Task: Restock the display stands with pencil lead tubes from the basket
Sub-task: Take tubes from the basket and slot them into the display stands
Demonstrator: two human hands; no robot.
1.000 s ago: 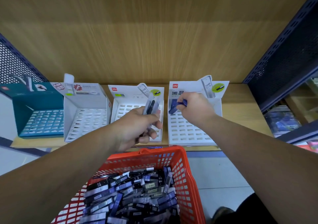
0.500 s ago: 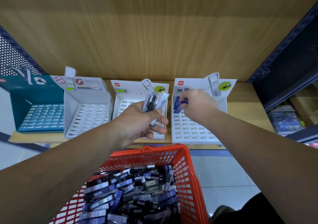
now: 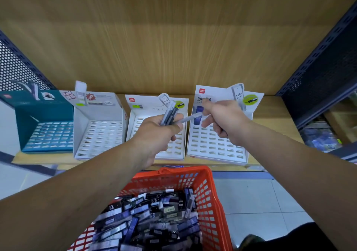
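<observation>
Both hands up at the shelf, one lead tube held between them.

Along the wooden shelf (image 3: pixel 274 119), from the left, stand a teal display stand (image 3: pixel 44 133), a second stand (image 3: pixel 98 135) in white, a third stand (image 3: pixel 174 148) and the rightmost stand (image 3: pixel 216 146), their slotted trays nearly bare (one blue tube (image 3: pixel 199 113) stands at the rightmost's back-left corner). My left hand (image 3: pixel 158 133), curled around a bunch of tubes (image 3: pixel 170 113) held upright, hides much of the third stand. Just right of it, my right hand (image 3: pixel 224 119) pinches the end of a pale tube (image 3: pixel 190 118) over the rightmost stand's back rows. The orange basket (image 3: pixel 218 202), holding a heap of tubes (image 3: pixel 150 218), sits below my arms. A dark perforated upright (image 3: pixel 318 77) closes the shelf's right end, with bare shelf between it and the last stand.
</observation>
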